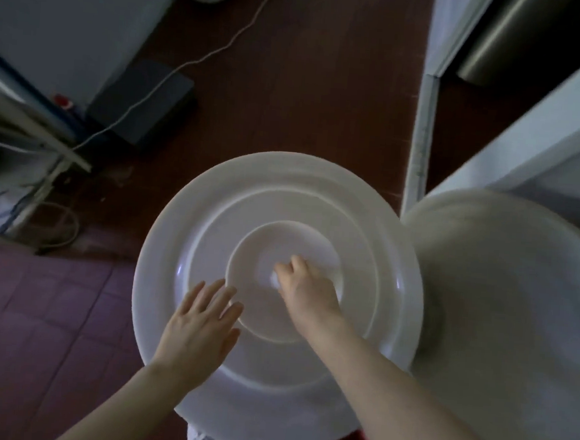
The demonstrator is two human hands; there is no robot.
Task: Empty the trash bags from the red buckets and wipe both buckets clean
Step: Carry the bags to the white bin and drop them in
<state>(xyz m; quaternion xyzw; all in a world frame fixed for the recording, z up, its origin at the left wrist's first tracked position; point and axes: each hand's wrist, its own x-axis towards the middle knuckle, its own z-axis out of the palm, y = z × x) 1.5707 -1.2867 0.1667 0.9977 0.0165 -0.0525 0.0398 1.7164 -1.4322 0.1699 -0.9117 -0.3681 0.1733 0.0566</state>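
single view. the head-worn wide-angle camera points almost straight down from above. a round white lid (283, 192) fills the centre at close range. the left hand (198, 327) and right hand (306, 286) enter from the bottom edge. the floor (291, 82) recedes toward the top. a second pale round shape (499, 303), blurred, is cut by the right edge.

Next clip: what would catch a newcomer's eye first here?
A big white round lid with raised rings fills the centre; the right hand grips its middle knob while the left hand lies flat on it. A second white lid, blurred, sits just to its right.
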